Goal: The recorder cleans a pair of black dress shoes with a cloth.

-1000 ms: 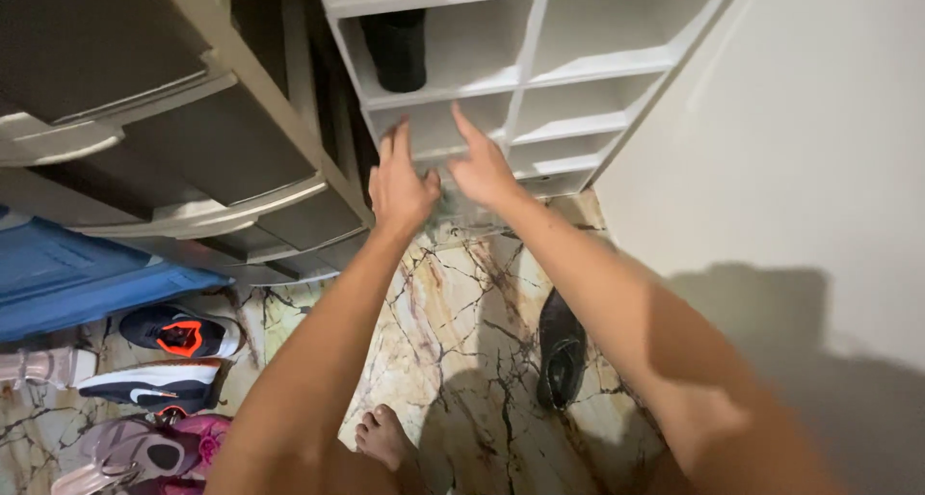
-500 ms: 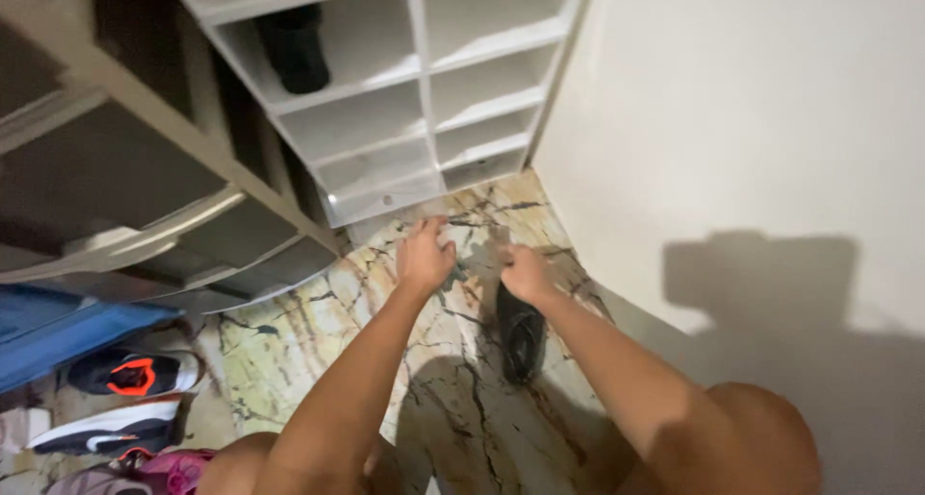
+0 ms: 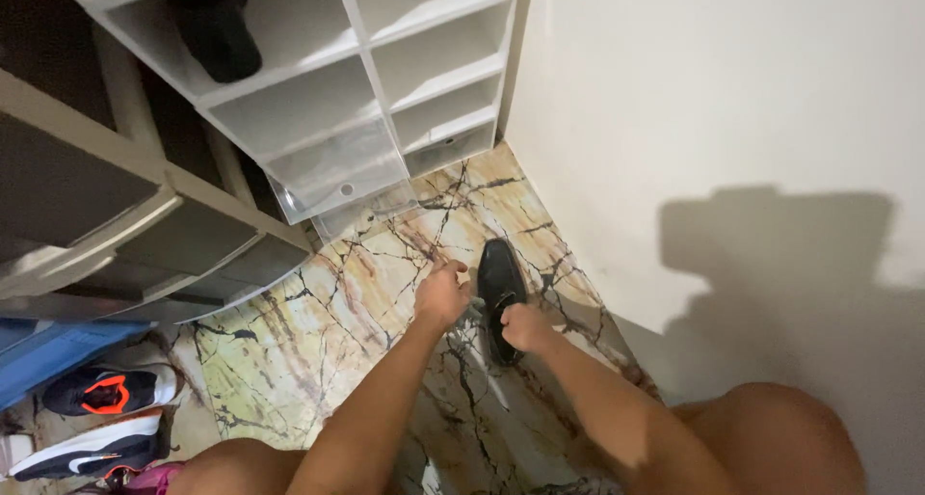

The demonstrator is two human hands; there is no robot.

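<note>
A black shoe lies on the marble floor near the white wall. My right hand grips the shoe's near end. My left hand is at the shoe's left side, fingers curled against it. A white shoe rack with clear drop-front boxes stands above; its lowest left box has its clear door hanging open. Another black shoe sits in an upper compartment.
A dark grey drawer unit stands at left, with a blue object below it. Black sneakers with orange and white details lie at bottom left. The white wall closes the right side.
Both hands dropped from the rack's clear box doors down to the floor and closed around the black shoe. The camera view shifted down and right.
</note>
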